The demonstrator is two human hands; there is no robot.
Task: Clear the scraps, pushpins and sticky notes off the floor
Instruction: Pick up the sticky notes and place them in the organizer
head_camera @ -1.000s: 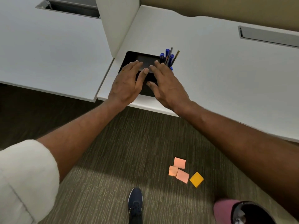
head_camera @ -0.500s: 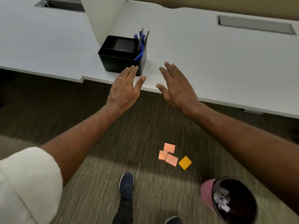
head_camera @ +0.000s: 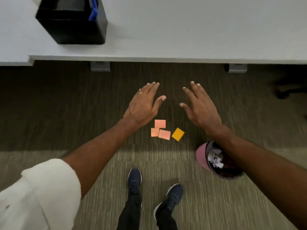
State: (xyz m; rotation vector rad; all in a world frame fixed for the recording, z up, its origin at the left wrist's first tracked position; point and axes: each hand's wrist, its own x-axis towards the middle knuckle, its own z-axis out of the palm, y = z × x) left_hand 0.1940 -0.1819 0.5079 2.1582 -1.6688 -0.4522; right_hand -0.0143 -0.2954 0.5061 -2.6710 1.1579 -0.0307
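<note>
Three pink sticky notes (head_camera: 160, 124) and one orange sticky note (head_camera: 178, 134) lie in a loose cluster on the striped carpet. My left hand (head_camera: 142, 105) hovers above and to the left of them, palm down, fingers apart, empty. My right hand (head_camera: 200, 106) hovers to the upper right of the notes, also spread and empty. A pink waste bin (head_camera: 201, 156) with crumpled paper scraps (head_camera: 215, 159) inside stands on the floor to the right, partly hidden under my right forearm.
A white desk (head_camera: 182, 30) spans the top, its front edge above the floor area. A black organiser (head_camera: 74, 25) with blue pens sits on it at the left. My two dark shoes (head_camera: 134, 181) stand below the notes. A chair base shows at the far right.
Both hands came off the black organiser on the desk and dropped down over the floor. The view tilted down, so the notes and the bin now sit near the middle.
</note>
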